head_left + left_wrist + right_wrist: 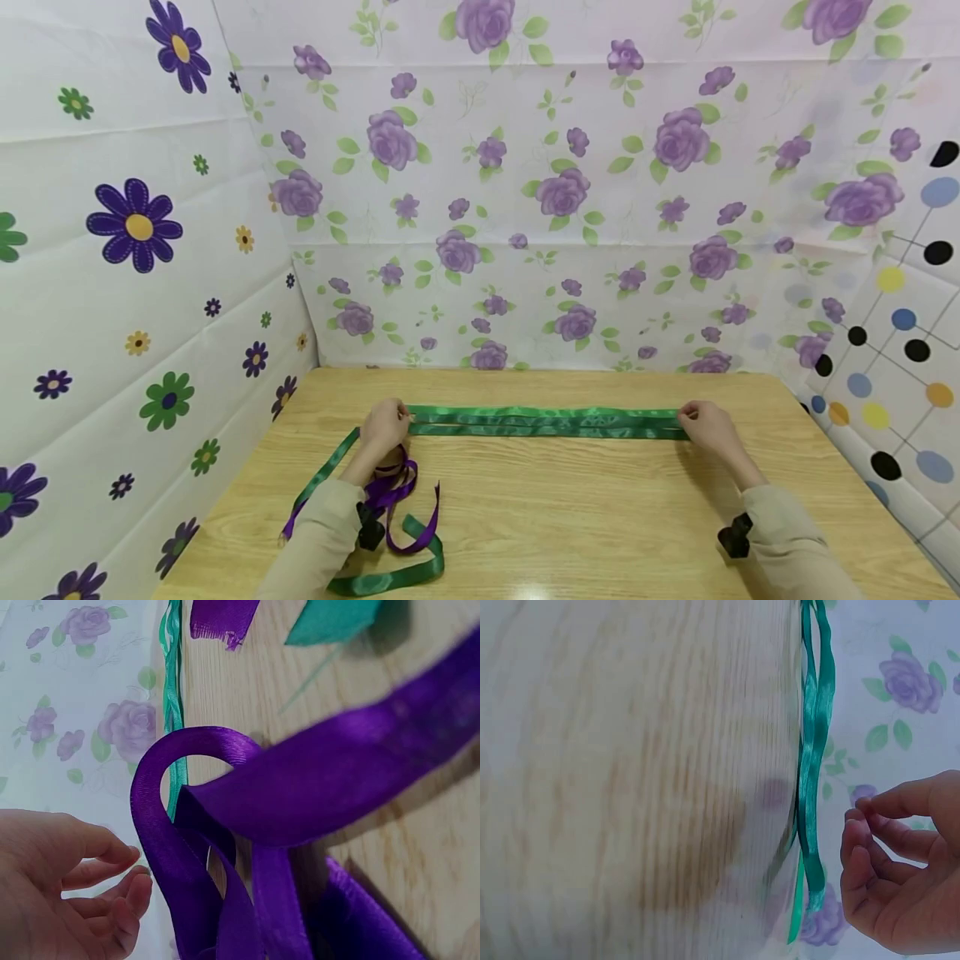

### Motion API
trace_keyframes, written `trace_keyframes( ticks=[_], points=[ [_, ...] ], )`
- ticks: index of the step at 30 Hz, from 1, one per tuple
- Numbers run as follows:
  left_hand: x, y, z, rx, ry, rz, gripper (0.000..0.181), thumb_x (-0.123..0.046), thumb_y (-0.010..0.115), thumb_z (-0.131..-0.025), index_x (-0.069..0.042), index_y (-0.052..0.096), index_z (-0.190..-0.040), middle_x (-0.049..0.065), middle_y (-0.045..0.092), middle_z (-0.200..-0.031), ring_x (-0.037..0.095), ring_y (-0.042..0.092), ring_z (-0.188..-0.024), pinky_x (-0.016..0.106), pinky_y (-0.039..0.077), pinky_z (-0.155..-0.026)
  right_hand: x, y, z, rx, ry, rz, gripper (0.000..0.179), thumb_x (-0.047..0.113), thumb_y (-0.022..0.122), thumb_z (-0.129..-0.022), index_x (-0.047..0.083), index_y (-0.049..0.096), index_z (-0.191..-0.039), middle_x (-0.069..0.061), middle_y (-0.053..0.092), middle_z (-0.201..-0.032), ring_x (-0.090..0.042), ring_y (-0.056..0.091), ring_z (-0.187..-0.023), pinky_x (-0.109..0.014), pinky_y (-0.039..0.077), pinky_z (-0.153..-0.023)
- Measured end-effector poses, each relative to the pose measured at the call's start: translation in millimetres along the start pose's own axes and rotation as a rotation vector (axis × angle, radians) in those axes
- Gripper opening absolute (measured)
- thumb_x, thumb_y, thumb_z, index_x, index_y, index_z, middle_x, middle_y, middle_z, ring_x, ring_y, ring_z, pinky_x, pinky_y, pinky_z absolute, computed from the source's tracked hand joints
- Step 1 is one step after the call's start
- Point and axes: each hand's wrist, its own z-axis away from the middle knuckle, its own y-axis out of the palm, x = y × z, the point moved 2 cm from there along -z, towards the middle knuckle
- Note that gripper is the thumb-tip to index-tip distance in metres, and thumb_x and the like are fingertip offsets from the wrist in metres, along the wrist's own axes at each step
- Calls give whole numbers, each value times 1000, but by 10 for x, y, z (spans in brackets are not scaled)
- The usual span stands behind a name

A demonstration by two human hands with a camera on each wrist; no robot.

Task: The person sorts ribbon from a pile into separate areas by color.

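Observation:
Several green satin ribbon strands [547, 422] stretch side by side across the far part of the table. At their left end is my left hand [386, 429], thumb and fingers bent close together; a purple ribbon loop [154, 817] covers part of the strands there, and I cannot tell whether the fingertips pinch an end. Over the right end hovers my right hand [708, 429]. In the right wrist view its thumb and index tip meet loosely with nothing visible between them, and the green ribbon ends [816, 900] are beside the fingers, apart from them.
Purple ribbon [386, 492] lies tangled under and beside the left forearm. One loose green ribbon [397, 575] curls near the table's front; another green length [330, 467] runs down left of the left hand. Flowered cloth [555, 250] rises behind the wooden table [600, 517].

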Motion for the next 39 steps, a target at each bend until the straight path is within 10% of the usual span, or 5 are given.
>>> trace_keyframes(
  ticks=[28, 39],
  points=[
    [12, -236, 189, 49, 111, 111, 21, -10, 48, -92, 0, 65, -99, 12, 66, -86, 14, 48, -53, 25, 34, -46, 514, 197, 127, 372, -332, -47, 25, 18, 48, -95, 0, 60, -108, -18, 63, -100, -28, 61, -83, -25, 48, -63],
    [-53, -309, 343, 101, 152, 81, 17, -12, 54, -90, -3, 68, -94, 11, 67, -92, 20, 62, -75, 28, 45, -55, 686, 197, 204, 461, -379, -48, 23, 22, 46, -96, 10, 60, -109, -16, 62, -105, -24, 61, -83, -28, 49, -66]
  ],
)
